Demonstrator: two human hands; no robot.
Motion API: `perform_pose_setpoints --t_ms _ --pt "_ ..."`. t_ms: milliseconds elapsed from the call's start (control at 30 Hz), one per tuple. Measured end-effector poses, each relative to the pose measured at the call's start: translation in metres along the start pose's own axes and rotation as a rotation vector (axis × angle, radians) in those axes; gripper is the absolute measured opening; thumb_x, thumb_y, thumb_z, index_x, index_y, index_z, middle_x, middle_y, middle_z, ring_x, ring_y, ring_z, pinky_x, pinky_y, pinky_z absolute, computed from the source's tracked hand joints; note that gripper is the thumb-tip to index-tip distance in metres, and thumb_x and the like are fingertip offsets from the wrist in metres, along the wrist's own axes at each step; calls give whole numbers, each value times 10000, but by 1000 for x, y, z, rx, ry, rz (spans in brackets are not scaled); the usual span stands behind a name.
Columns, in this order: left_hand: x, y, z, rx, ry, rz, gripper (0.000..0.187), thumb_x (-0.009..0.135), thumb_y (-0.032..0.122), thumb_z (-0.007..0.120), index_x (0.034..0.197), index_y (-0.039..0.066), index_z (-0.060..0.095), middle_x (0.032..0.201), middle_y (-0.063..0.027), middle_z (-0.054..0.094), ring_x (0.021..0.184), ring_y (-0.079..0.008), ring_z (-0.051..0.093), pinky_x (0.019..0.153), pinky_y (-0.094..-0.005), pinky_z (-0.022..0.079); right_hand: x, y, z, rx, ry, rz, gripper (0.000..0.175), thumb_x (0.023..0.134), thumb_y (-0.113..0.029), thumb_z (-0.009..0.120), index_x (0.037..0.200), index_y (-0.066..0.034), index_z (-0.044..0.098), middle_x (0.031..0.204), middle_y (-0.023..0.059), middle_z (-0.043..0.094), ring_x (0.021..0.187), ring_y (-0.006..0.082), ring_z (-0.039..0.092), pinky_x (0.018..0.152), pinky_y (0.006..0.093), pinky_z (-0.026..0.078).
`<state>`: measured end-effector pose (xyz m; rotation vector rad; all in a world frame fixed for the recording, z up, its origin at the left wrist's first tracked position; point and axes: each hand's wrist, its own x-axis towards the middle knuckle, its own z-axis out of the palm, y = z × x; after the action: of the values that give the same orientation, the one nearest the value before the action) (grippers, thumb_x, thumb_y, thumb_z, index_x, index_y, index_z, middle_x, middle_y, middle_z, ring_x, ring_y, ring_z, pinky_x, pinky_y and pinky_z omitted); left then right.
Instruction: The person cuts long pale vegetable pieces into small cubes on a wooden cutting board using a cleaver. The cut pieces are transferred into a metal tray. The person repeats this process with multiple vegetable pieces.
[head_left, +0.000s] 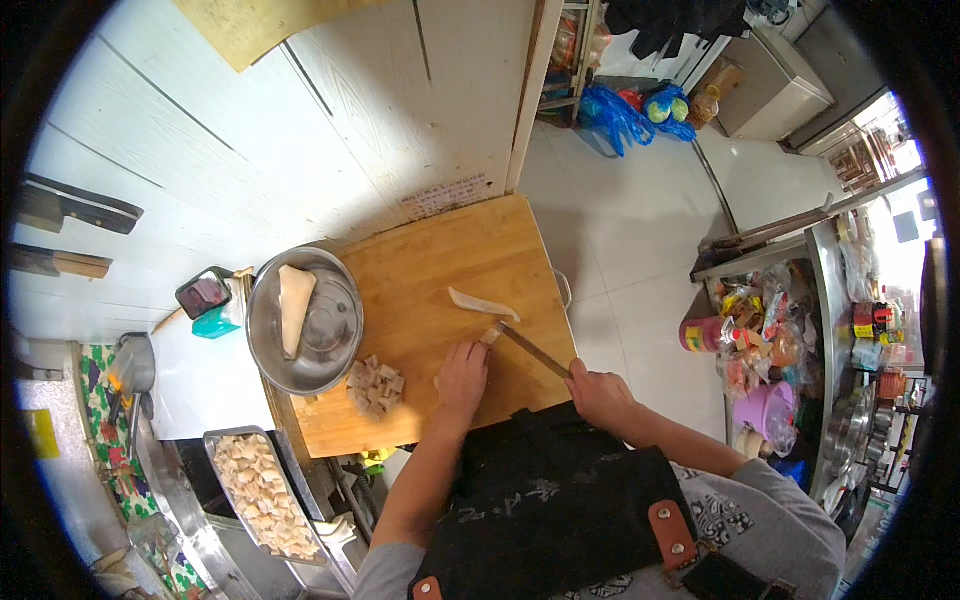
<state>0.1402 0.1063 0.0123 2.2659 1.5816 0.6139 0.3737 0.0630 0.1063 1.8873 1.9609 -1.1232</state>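
Note:
My right hand (601, 396) grips the handle of a kitchen knife (536, 351); its blade slants up to the left over the wooden cutting board (420, 262). At the blade's tip end, the fingers of my left hand (462, 375) hold a pale piece of food (491, 334) against the board. Beyond the knife lies a thin, curved pale strip (484, 303). A heap of cut pale chunks (376, 387) sits left of my left hand. In the steel bowl (337, 300) at the board's left rests a long pale slab (295, 307).
A metal tray (212, 450) full of pale chunks stands at lower left. Knives (97, 210) hang on the white wall to the left. A dark container (203, 293) is beside the bowl. Right of the tiled floor, a steel shelf unit (821, 300) holds bags and bottles.

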Motion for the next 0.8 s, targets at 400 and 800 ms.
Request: perform_pose_setpoints --t_ms 400,800 --pt "-28 -16 -10 -138 -86 -110 166 794 114 643 943 48 614 981 -136 592 888 -352 569 773 -451 465 22 -27 15 -134 -32 -23 132 899 -110 423 1001 -27 433 822 226 666 793 402 663 663 496 523" --pt "-14 -7 -13 -111 -12 -84 125 833 131 619 925 48 603 935 -132 593 862 -339 571 733 -429 477 16 -42 9 -164 -76 16 183 917 -128 402 1065 -26 435 859 239 666 810 390 666 690 488 526"
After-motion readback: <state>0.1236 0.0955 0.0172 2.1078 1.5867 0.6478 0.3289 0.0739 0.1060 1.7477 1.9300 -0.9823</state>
